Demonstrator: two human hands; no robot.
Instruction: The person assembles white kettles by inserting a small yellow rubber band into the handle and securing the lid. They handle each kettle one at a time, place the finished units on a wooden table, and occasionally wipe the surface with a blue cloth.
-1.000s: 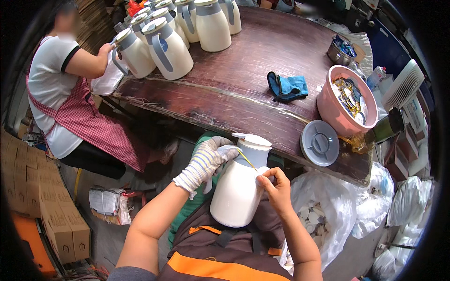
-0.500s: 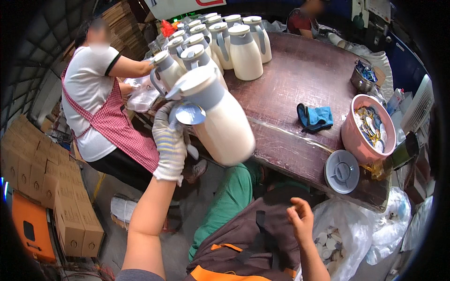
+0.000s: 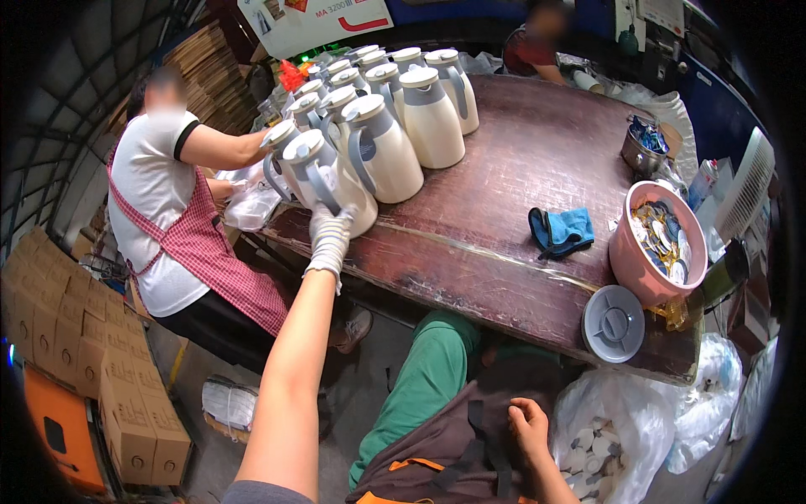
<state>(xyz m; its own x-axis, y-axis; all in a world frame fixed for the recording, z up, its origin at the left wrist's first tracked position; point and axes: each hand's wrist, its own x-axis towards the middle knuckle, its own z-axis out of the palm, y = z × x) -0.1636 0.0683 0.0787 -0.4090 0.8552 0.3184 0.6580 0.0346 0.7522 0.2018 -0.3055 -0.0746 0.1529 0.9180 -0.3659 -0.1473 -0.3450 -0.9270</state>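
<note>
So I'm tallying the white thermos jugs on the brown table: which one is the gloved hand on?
The front-most white thermos jug, at the table's near edge; the gloved left hand touches its base.

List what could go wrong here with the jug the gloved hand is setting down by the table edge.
1. The gloved left hand grips the white jug near the table's front edge; let go carelessly, it might tip off.
2. It stands close against the neighbouring jug; a nudge may knock that row.
3. The co-worker's hand handles another jug right beside it, so the hands could bump.
</note>
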